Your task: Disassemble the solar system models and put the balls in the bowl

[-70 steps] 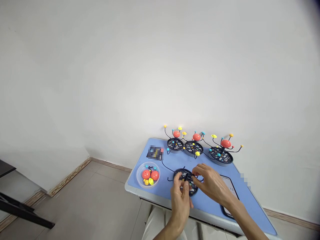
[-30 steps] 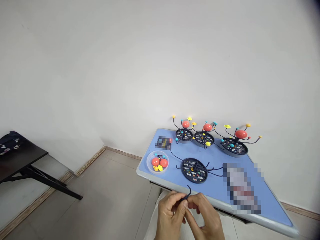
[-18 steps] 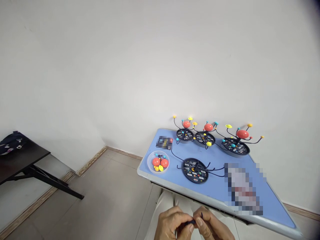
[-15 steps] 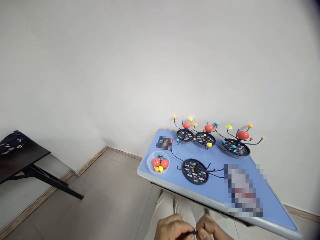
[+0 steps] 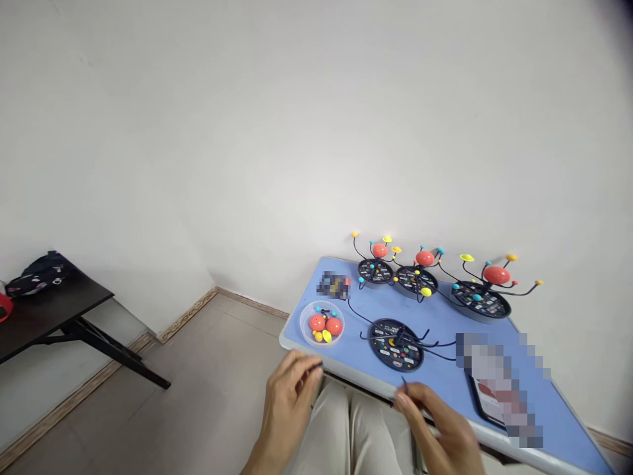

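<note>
My left hand [image 5: 289,396] is at the table's front edge, its thumb and fingertips pinched on a small black piece [image 5: 317,365]. Farther right, my right hand [image 5: 438,422] pinches a thin black rod [image 5: 404,382], most of it hidden by the fingers. Between and beyond the hands lies a round black base [image 5: 386,356] printed with planets, several curved black arms spreading from its centre post. A clear round bowl [image 5: 302,328] beyond my left hand holds red balls [image 5: 333,326] and small yellow, orange and blue pieces.
Three solar system models [image 5: 496,276] with red centre balls line the back of the blue table [image 5: 366,313]. A blurred packet [image 5: 333,285] lies at back left, a partly blurred phone [image 5: 487,399] at right. A black table [image 5: 64,307] bearing a dark bag [image 5: 37,276] stands far left.
My hands were together over the lap and have moved apart. My left hand has gone up and left towards the bowl, my right hand up and right. The view has shifted slightly.
</note>
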The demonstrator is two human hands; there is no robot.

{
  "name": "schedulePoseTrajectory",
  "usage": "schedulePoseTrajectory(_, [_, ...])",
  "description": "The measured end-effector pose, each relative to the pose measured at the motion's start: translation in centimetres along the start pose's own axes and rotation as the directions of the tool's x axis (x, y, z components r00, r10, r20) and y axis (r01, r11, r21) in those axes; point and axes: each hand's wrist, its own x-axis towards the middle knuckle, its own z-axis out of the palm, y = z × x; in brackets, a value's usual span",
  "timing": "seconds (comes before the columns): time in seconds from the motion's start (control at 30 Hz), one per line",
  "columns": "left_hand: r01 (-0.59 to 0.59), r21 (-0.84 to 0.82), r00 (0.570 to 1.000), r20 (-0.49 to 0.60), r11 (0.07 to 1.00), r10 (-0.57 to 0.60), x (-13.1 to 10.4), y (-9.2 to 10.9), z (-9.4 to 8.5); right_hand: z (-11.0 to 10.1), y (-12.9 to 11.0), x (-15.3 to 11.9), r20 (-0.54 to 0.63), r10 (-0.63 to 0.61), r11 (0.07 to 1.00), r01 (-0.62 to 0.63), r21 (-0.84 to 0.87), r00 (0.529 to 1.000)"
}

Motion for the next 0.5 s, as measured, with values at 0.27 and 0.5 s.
schedulePoseTrajectory(0.27, [0.011,0.401,1.0,-0.001,0.916,-0.012,8.5,-5.4,2.8,8.4,-3.5,12.1,0.456,-0.057,0.832,0.294,-0.471,0.888])
schedulePoseTrajectory(0.5, [0.032,0.563,0.984,0.127,0.826,-0.124,11.2,-6.1,4.2,14.4,-3.1,15.5,0.567,0.039,0.62,0.426,-0.659,0.823])
